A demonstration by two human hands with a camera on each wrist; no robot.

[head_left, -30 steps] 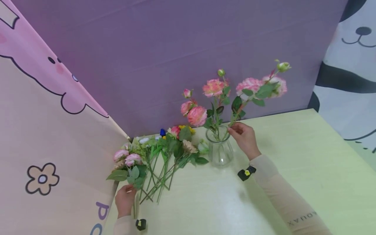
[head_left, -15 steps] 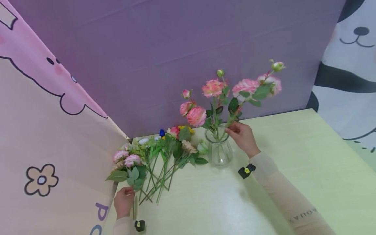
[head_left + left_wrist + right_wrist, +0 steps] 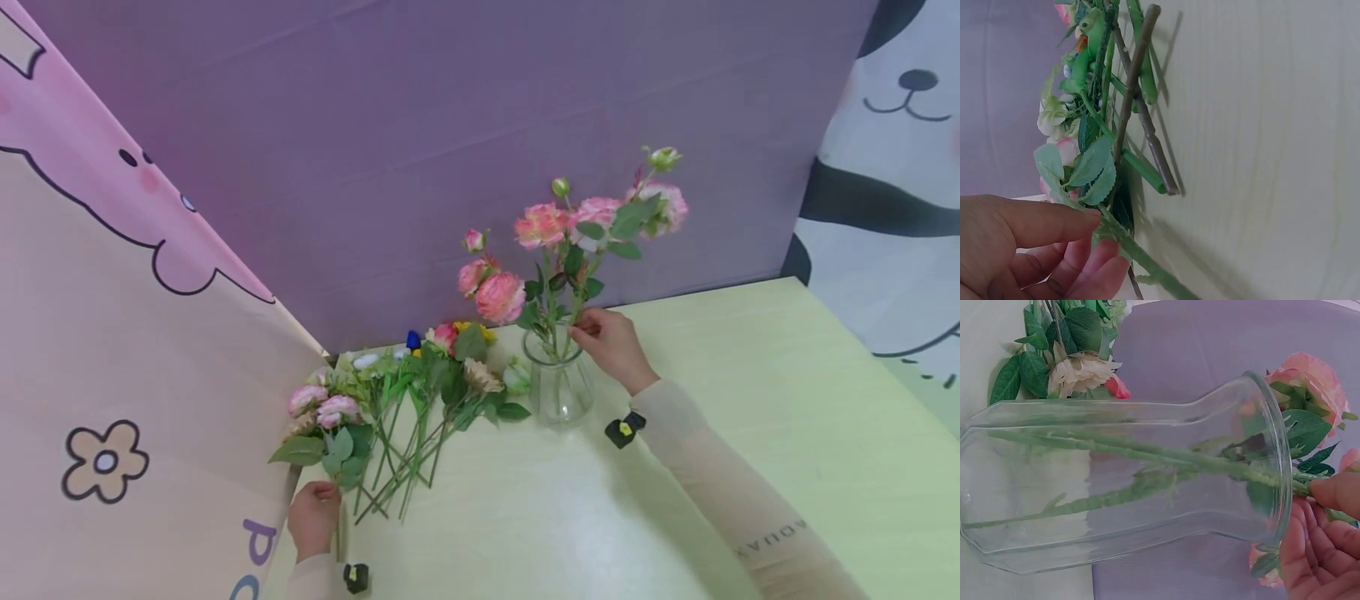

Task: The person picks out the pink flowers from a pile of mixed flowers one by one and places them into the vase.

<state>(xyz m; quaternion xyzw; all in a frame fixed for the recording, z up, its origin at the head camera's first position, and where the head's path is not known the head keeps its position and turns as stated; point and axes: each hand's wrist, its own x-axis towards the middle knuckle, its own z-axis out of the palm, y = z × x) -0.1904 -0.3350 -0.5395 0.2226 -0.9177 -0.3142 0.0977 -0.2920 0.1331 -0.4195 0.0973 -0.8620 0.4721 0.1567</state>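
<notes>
A clear glass vase (image 3: 564, 396) stands on the table with pink artificial flowers rising from it. At its rim my right hand (image 3: 617, 346) pinches the green stem of a pale pink flower (image 3: 662, 208); in the right wrist view, stems (image 3: 1166, 456) reach down inside the glass. Coral-pink flowers (image 3: 501, 297) lean to the left in the same vase. On the left, my left hand (image 3: 315, 518) pinches the stem (image 3: 1147, 262) of a flower with green leaves (image 3: 1092, 169), close to pink-and-white blooms (image 3: 339, 411). Which bloom belongs to that stem is hard to tell.
Several loose artificial flowers lie in a pile (image 3: 420, 400) left of the vase, their stems (image 3: 408, 471) crossing toward the table's front. A purple backdrop (image 3: 420, 167) rises behind the table (image 3: 735, 400), and a printed pink-and-white panel (image 3: 187, 375) borders its left side.
The pale pink flower in my right hand has swung left and more upright, toward the coral-pink ones. My right hand has shifted slightly left along the rim; my left hand has barely moved.
</notes>
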